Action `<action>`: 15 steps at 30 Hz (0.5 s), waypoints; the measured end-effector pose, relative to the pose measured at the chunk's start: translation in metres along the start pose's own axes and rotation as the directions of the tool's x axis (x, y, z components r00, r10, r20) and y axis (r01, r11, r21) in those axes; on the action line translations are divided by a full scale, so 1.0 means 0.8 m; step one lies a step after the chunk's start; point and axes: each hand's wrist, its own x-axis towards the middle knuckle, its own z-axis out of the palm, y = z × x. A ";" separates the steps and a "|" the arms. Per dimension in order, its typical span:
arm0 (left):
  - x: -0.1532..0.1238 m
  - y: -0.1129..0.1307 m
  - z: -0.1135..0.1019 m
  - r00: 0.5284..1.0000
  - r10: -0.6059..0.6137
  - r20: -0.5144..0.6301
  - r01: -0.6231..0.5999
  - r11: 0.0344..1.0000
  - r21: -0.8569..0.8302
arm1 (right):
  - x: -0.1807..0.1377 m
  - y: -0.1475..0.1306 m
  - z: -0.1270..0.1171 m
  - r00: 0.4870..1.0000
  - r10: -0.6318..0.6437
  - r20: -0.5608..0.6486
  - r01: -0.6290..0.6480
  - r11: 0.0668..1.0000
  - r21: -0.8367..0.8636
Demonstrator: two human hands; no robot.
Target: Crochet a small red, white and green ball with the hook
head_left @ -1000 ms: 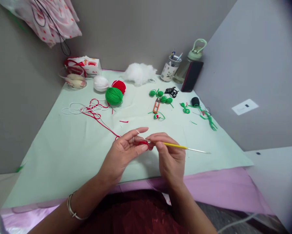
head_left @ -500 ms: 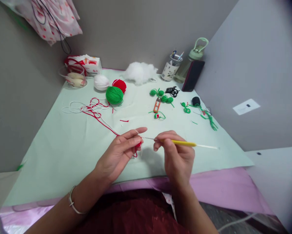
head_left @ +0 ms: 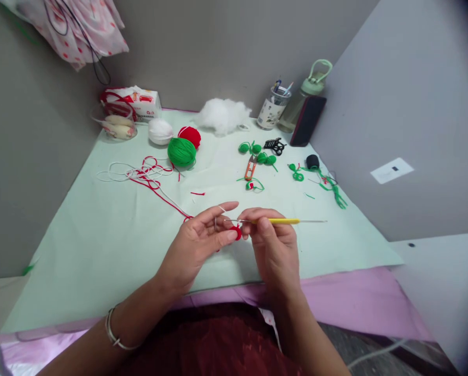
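Red crochetwork (head_left: pixel 237 233) pinched by left grip (head_left: pixel 190 243), yellow hook (head_left: pixel 284 221) held by right grip (head_left: pixel 276 245), grips closer again

Slim, silvery bangle (head_left: pixel 107 326) and creased, dark red garment (head_left: pixel 214 347)

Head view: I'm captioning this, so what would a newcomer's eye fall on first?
Probably the yellow-handled hook in the right hand, beside the small red piece pinched in the left hand. Next, the green yarn ball in front of the red ball, and the white fluff near the back of the table.
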 end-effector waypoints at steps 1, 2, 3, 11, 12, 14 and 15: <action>0.000 0.000 -0.001 1.000 -0.001 0.001 0.001 1.000 0.025 | 0.001 -0.001 0.001 1.000 0.030 -0.002 -0.030 0.999 0.043; 0.000 0.001 -0.001 1.000 -0.006 0.004 0.005 0.999 0.046 | 0.002 -0.002 0.002 0.998 0.057 0.001 -0.057 0.995 0.085; 0.000 0.001 -0.001 1.000 -0.013 0.012 0.013 0.998 0.057 | 0.003 -0.002 0.003 0.996 0.088 0.002 -0.087 0.988 0.126; 0.001 0.012 0.000 0.998 -0.050 0.027 0.052 0.995 -0.081 | 0.013 -0.006 0.000 0.973 0.226 0.056 -0.233 0.940 0.250; 0.001 0.012 -0.001 0.998 -0.045 0.033 0.047 0.996 -0.071 | 0.013 -0.007 -0.001 0.976 0.209 0.066 -0.219 0.945 0.244; 0.000 0.011 -0.004 0.999 -0.034 0.040 0.035 0.999 -0.036 | 0.012 -0.009 -0.002 0.985 0.156 0.076 -0.169 0.964 0.208; 0.000 0.010 -0.005 0.999 -0.025 0.043 0.025 1.000 -0.017 | 0.011 -0.010 -0.002 0.990 0.122 0.073 -0.134 0.975 0.178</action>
